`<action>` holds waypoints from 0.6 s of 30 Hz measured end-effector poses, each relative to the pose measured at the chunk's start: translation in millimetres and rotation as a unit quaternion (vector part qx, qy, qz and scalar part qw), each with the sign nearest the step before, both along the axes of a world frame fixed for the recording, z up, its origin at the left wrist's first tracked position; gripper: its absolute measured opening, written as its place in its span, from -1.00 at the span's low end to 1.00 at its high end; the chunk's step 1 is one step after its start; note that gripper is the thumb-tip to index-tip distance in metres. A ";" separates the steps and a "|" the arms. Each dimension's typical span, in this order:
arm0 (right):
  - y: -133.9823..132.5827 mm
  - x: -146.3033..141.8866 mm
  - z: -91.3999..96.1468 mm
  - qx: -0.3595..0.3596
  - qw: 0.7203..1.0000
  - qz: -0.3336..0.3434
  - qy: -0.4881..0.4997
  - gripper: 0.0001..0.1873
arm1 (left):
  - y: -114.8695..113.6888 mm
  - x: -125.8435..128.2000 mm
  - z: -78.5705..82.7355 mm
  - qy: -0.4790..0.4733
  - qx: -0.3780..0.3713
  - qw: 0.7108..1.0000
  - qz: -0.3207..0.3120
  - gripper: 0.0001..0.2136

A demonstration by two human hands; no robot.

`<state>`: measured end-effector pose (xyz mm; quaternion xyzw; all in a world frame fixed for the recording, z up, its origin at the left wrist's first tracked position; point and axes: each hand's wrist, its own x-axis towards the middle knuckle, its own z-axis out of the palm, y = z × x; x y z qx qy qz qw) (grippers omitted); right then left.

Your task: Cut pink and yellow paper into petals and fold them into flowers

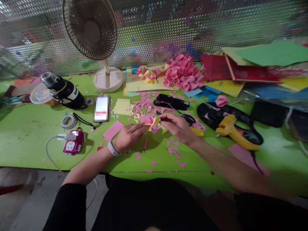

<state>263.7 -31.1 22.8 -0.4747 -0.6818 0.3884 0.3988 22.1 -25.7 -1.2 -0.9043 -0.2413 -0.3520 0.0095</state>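
Between both hands is a pink and yellow paper flower [150, 120], held just above the green table [91, 157]. My left hand [131, 136] has its fingers closed on the flower's left side. From the right, my right hand [176, 126] pinches its yellow edge. Pink and yellow paper scraps [144, 104] lie behind and below the hands. A black stapler [171, 102] and black-handled scissors [189, 118] rest just beyond my right hand. To the left of the flower are a pink paper strip [113, 130] and yellow paper squares [122, 106].
At the back stand a fan [108, 80] and a heap of pink paper flowers [184, 73]. A yellow glue gun [237, 133] lies on the right, near stacked coloured paper [274, 53]. Leftward are a phone [101, 109], black bottle [69, 93], tape roll [64, 122] and purple power socket [73, 144].
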 end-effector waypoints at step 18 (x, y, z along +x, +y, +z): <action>10.4 8.4 0.6 -0.022 0.998 -0.045 0.029 -0.86 | -2.5 6.0 -3.4 -0.037 -0.024 0.998 0.052 -0.66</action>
